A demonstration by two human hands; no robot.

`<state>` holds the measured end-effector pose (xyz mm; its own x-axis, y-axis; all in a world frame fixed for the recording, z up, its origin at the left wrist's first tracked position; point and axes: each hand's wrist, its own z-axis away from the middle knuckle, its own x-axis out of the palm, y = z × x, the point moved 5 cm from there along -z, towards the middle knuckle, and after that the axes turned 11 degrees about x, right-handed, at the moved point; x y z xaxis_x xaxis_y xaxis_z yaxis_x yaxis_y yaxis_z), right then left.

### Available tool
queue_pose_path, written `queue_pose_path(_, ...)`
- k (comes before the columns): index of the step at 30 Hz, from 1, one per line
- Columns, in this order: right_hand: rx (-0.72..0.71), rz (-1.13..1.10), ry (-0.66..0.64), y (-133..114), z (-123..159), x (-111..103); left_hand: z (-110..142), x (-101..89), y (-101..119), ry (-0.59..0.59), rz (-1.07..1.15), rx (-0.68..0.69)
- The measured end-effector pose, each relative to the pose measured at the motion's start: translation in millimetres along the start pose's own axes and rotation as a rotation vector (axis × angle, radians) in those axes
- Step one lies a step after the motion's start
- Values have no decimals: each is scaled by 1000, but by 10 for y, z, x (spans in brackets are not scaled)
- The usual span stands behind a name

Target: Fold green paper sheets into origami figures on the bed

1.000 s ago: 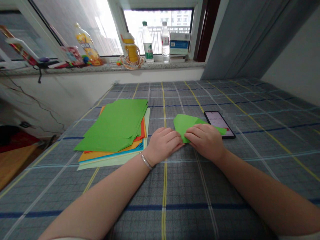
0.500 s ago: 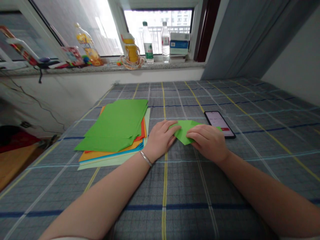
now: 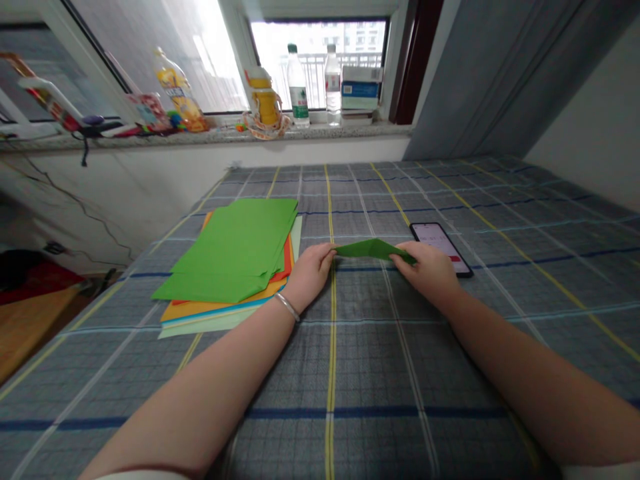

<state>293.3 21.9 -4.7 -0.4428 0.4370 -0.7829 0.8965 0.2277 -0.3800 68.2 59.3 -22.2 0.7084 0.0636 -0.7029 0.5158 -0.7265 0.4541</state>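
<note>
A folded green paper (image 3: 371,249) is held just above the checked cloth (image 3: 350,360), seen almost edge-on. My left hand (image 3: 309,273) pinches its left end, and a silver bracelet (image 3: 287,306) circles that wrist. My right hand (image 3: 429,268) pinches the paper's right end. Both hands are closed on the paper. A stack of coloured sheets (image 3: 235,260), green on top with orange, red and blue below, lies just left of my left hand.
A phone (image 3: 443,247) with a lit screen lies right behind my right hand. On the window sill (image 3: 210,135) stand several bottles (image 3: 299,88), a box (image 3: 361,87) and small items. A grey curtain (image 3: 490,73) hangs at the right.
The green paper was pressed flat under both hands. It has since been lifted and turned, and my hands have moved apart to its two ends.
</note>
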Motion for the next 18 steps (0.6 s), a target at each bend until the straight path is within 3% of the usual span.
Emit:
queue_pose_path(4, 106, -138, -19, 134, -33, 43, 2, -54, -73, 110, 144, -145)
queue_pose_path(8, 191, -263, -14, 175, -42, 20, 4, -96, -108, 187, 313, -180)
queue_pose_path(13, 211, -171, -96, 221, -40, 74, 41, -35, -239, 50, 334, -302)
queue_pose_path(18, 269, -240, -160, 346, -31, 222, 65, 53, -310, -47, 349, -344)
